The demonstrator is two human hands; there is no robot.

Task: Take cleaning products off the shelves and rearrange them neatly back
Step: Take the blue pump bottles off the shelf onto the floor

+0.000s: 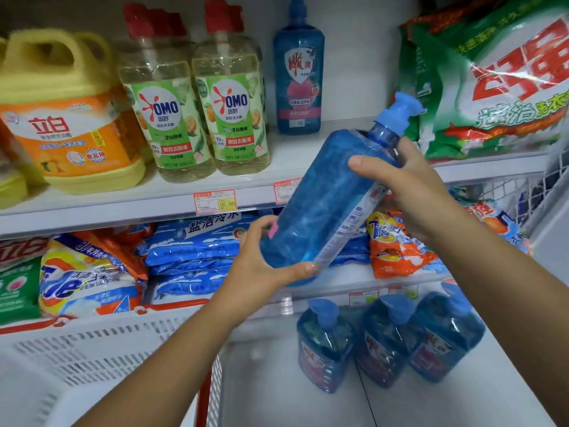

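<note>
A: How much room have you got on the top shelf (172, 192)?

B: A bare gap between the upright blue bottle (298, 78) and the green detergent bag (492, 87).

A: And your bottle?

B: The blue pump bottle (326, 204) is tilted before the shelf edge; your left hand (261, 269) grips its base, your right hand (409, 186) its neck. Three similar bottles (385, 340) stand below.
</note>
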